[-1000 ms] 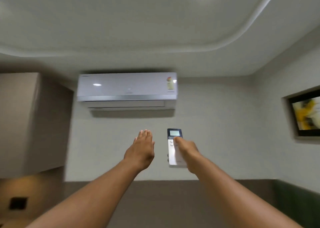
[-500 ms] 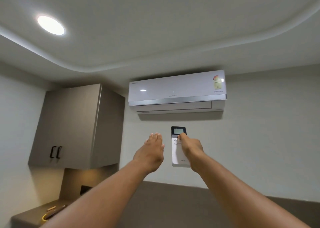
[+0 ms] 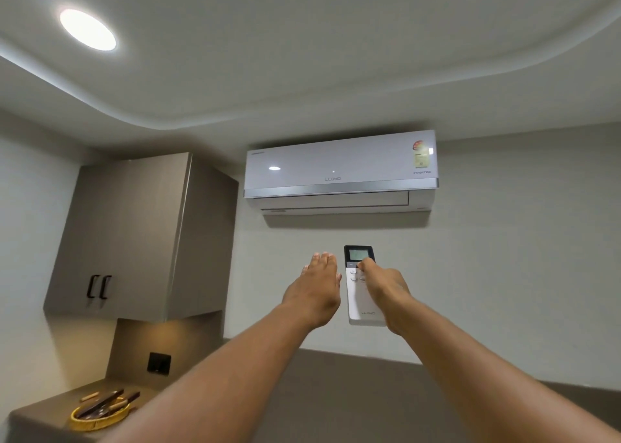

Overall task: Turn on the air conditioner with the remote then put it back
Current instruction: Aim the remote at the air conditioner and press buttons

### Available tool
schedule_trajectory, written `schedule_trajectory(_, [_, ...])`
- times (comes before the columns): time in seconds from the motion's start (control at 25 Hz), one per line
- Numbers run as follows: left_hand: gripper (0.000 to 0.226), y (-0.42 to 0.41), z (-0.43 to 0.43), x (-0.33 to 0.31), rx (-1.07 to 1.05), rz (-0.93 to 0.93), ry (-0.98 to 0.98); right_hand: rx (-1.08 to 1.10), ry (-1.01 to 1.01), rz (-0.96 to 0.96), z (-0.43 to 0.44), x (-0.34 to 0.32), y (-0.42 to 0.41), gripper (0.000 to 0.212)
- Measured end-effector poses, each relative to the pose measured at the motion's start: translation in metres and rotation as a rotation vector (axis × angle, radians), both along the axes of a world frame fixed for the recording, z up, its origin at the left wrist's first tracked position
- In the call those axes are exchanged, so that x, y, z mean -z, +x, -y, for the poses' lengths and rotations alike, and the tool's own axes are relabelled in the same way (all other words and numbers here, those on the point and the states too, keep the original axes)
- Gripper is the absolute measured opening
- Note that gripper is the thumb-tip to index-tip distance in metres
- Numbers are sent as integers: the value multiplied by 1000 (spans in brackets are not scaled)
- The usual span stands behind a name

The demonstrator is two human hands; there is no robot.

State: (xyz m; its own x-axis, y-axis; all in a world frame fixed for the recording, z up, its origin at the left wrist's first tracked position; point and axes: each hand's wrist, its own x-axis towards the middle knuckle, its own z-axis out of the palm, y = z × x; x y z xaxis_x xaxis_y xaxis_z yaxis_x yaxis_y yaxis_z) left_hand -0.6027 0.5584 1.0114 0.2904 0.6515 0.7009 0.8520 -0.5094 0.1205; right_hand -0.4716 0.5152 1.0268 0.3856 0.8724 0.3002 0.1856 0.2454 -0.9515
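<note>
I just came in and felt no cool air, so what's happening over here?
A person is aiming a slim white remote with a dark screen up at the white wall-mounted air conditioner. The right hand holds the remote, thumb on the buttons just under its screen. The left hand is raised beside it, flat and empty. The unit's bottom flap looks closed, and only a tiny light dot shows on its front, so it may not be running yet.
</note>
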Motion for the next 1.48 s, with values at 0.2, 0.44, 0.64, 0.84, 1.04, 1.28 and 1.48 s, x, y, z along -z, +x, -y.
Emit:
schedule_trajectory(0.2, [54,6,-4,3,5,7,-2,21,-10,3,0,4,15,28])
schedule_trajectory(0.44, [54,8,-2,3,3,5,6,0,-26,15,5,6,22,25])
schedule_trajectory(0.64, [54,9,0,2,-11,-4,10,-32,-11,37,11,6,21,25])
schedule_trajectory(0.84, [54,9,3,3,-16,-5,12,-29,-7,48,17,5,25,26])
schedule_trajectory(1.04, [54,12,7,-1,-9,0,25,-31,-1,51,23,2,28,26])
schedule_trajectory(1.28, [54,15,11,-1,-5,10,28,-23,3,60,28,-1,26,27])
schedule_trajectory(1.48, [54,16,13,-2,-1,6,27,-26,-5,62,29,-2,25,26])
